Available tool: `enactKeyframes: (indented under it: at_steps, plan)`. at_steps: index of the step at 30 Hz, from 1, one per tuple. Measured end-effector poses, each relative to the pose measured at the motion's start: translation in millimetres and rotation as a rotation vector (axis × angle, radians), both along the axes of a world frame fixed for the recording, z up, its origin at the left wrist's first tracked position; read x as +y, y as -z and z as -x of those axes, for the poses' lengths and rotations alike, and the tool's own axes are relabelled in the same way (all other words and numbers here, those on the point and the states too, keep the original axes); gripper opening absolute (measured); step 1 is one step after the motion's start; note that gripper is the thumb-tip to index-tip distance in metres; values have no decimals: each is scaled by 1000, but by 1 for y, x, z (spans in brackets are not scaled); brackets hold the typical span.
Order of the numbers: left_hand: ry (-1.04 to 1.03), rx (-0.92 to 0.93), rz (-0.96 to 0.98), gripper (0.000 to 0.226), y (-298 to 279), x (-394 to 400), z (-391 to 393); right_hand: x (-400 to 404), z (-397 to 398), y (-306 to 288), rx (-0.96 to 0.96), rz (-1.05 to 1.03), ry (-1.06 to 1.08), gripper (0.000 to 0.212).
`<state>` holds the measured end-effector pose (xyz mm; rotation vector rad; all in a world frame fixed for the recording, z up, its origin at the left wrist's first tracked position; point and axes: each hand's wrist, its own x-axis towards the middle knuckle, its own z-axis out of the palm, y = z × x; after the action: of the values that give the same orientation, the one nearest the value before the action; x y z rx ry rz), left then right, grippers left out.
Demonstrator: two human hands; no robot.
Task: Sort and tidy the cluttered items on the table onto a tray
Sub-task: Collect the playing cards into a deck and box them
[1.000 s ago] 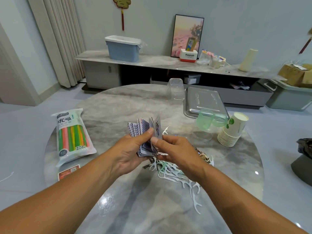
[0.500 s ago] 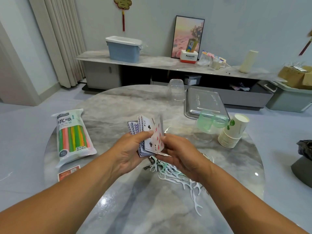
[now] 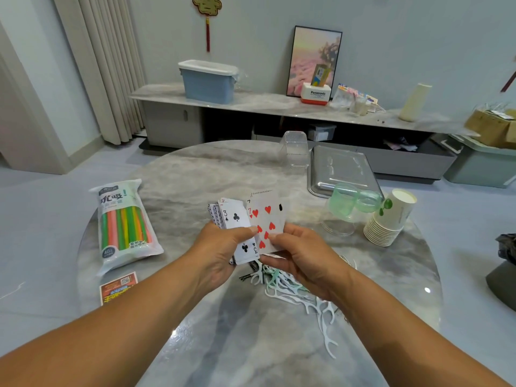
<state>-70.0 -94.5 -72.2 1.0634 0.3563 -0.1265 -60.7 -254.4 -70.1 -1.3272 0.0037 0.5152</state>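
Above the middle of the round marble table (image 3: pixel 195 177), both hands hold playing cards. My left hand (image 3: pixel 220 252) grips a fanned stack of playing cards (image 3: pixel 233 216) with a three of clubs on top. My right hand (image 3: pixel 304 255) pinches a few face-up cards topped by a seven of hearts (image 3: pixel 266 219), next to the stack. A steel tray (image 3: pixel 343 169) lies at the far right of the table. White and green floss picks (image 3: pixel 296 291) are scattered on the table under my right wrist, with some black hairpins (image 3: pixel 247 276).
A bag of coloured straws (image 3: pixel 122 224) lies at the left, a small orange leaflet (image 3: pixel 118 286) near it. A clear box (image 3: pixel 294 149), a green plastic container (image 3: pixel 351 205) and a lying stack of paper cups (image 3: pixel 391 219) sit by the tray. A sideboard stands behind.
The cards in my right hand have turned from backs showing to face up, so the seven of hearts now shows. Both hands stay above the floss picks.
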Motion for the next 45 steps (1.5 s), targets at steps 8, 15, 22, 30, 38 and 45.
enactKeyframes:
  at_steps: [8, 15, 22, 30, 38, 45]
  plan:
    - [-58, 146, 120, 19, -2, 3, -2, 2, -6, 2, -3, 85, 221, 18]
    - [27, 82, 63, 27, 0, -3, -3, 0, -9, 8, 105, 209, 224, 13]
    - [4, 8, 41, 30, -2, -10, 1, -6, -13, 8, 119, 210, 294, 21]
    - [8, 7, 26, 27, -8, -9, 1, -3, -10, 3, 232, -30, 226, 21]
    - [-24, 80, 165, 21, -14, -3, 0, -4, -14, 6, 182, 21, 386, 15]
    - [-7, 29, -113, 21, -5, -6, -1, 0, -4, 5, -305, 464, 343, 13]
